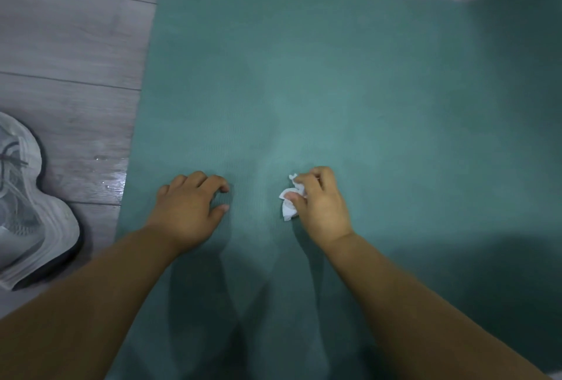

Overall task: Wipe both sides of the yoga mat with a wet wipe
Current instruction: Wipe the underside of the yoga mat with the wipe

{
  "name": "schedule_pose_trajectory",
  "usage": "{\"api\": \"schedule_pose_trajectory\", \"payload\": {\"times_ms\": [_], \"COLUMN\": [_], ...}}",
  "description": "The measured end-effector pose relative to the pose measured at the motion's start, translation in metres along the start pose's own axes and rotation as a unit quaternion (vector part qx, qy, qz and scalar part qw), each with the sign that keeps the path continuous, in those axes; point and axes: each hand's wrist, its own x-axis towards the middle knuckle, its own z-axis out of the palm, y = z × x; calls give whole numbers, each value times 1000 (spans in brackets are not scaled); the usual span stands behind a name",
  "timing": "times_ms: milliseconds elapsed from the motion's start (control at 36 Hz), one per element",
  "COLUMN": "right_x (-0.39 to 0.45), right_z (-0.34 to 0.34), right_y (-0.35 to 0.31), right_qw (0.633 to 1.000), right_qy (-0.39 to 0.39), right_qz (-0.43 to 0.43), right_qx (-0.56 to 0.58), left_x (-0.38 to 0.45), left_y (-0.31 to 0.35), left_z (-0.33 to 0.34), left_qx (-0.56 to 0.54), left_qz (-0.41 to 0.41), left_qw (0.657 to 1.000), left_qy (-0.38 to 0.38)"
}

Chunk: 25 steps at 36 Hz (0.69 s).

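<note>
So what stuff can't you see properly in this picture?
- Underside of the yoga mat: hidden, it lies face down on the floor.
- Most of the wet wipe: bunched inside the right hand.
- Shoe: cut off by the left edge.
- Mat's right end: runs out of frame.
- Left hand: palm hidden against the mat.

We see a grey wood-plank floor (70, 45) w/ dark seams running across it, filling the left side & a strip along the top. A few small wet spots glint on one plank. At the left edge sits a grey mesh sneaker (22, 203), dark laces, layered white sole.
</note>
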Motion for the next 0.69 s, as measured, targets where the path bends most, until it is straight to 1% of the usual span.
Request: {"api": "schedule_pose_trajectory", "payload": {"times_ms": [56,83,111,139,167,194,250,306,333,361,417,444,472,500,528,556,583,611,639,694], "right_x": [-2,-4,-5,-7,-10,-13,-22,-30,-32,-34,-37,-37,-35,-31,-25,-14,-1,11,24,46], "right_z": [6,9,11,14,18,19,23,22,24,23,18,14,8,6,3,0,-5,-13,-23,-39], "right_y": [3,4,5,6,7,7,8,8,10,8,4,4,3,11,20,29,38,46,53,60], "right_qw": [999,998,997,993,989,987,987,986,983,982,982,982,978,967,954,951,961,978,986,986], "right_qy": [23,46,75,94,109,104,75,41,42,19,-11,-23,-50,-71,-83,-84,-62,-13,48,134], "right_qz": [30,28,4,-34,-70,-94,-115,-119,-128,-136,-134,-127,-154,-201,-242,-253,-229,-174,-108,37], "right_qx": [25,15,-12,-55,-73,-78,-86,-112,-126,-133,-131,-134,-134,-139,-157,-159,-143,-119,-116,-97], "left_x": [0,-1,-1,-1,-2,-2,-2,-2,-1,0,-1,-3,-3,-5,-6,-7,-8,-7,-6,-5], "left_y": [1,1,1,1,1,1,-1,0,0,0,-1,-3,-6,-7,-6,-6,-6,-8,-10,-11], "left_z": [1,1,1,2,2,2,2,1,1,1,2,4,7,8,8,7,9,12,15,15], "left_qx": [-2,-3,-3,-2,-2,-3,-3,-2,1,4,6,13,24,35,43,50,52,52,59,57], "left_qz": [-1,-3,-3,-3,-3,-4,-3,-2,-1,0,7,14,21,19,6,-24,-55,-78,-84,-78], "left_qw": [1000,1000,1000,1000,1000,1000,1000,1000,1000,1000,1000,1000,999,998,998,997,997,996,995,995], "left_qy": [1,1,2,2,1,-1,-2,-1,1,1,0,12,31,42,54,44,30,6,-6,-4]}}
